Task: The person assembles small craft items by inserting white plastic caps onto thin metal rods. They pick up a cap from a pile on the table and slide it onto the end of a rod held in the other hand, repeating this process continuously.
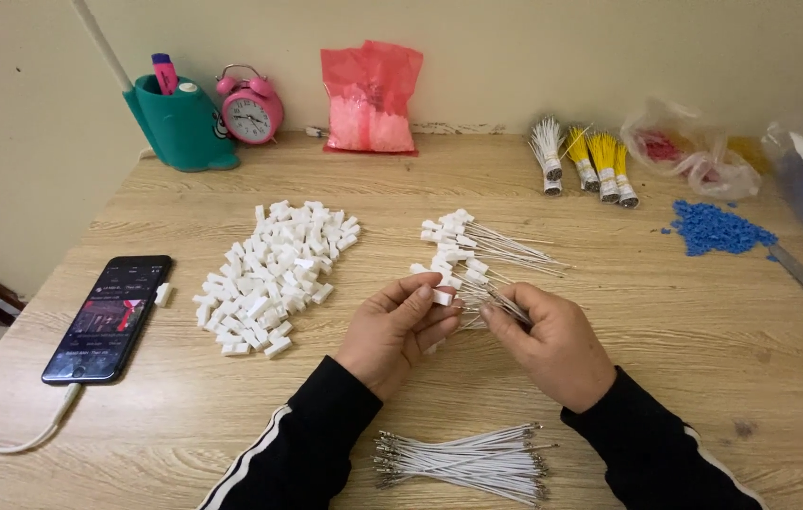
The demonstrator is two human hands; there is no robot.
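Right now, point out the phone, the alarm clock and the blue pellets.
phone (pixel 107 319), head view, middle of its screen.
pink alarm clock (pixel 249 117), head view, its dial.
blue pellets (pixel 718 229), head view, middle of the pile.

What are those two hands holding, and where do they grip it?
The left hand pinches a small white plastic connector between thumb and fingertips. The right hand grips a thin white wire close to its end near the connector.

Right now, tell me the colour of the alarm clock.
Pink, with a white face; the clock stands at the back of the table, seen in the head view.
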